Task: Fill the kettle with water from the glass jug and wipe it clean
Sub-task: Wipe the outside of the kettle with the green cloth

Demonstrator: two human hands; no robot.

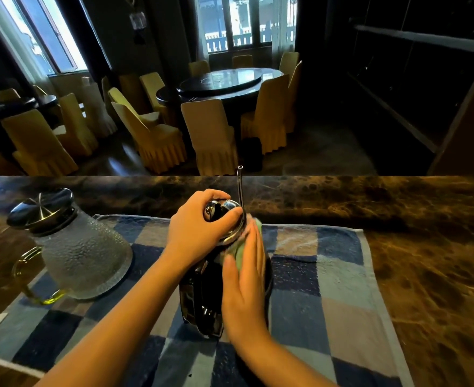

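The kettle (202, 297) is standing upright on the checked towel (328, 275), at the middle of the marble counter (425, 247), with its thin spout (240, 182) rising on the far side. The left hand (199, 224) is gripping the chrome lid (220, 209) from above, fingers curled round it, steadying the vessel. The right hand (247, 289) is pressing a green cloth (256, 227) flat against the right flank of the body, fingers straight and close together. The long axis of the kettle is running vertically, so the wiping stroke is best judged to travel up and down that flank, directly beneath the holding hand. The glass jug (82, 247) is standing, lid on, well apart to the left, nearer the left hand. Pouring appears complete; wiping is the step in hand.
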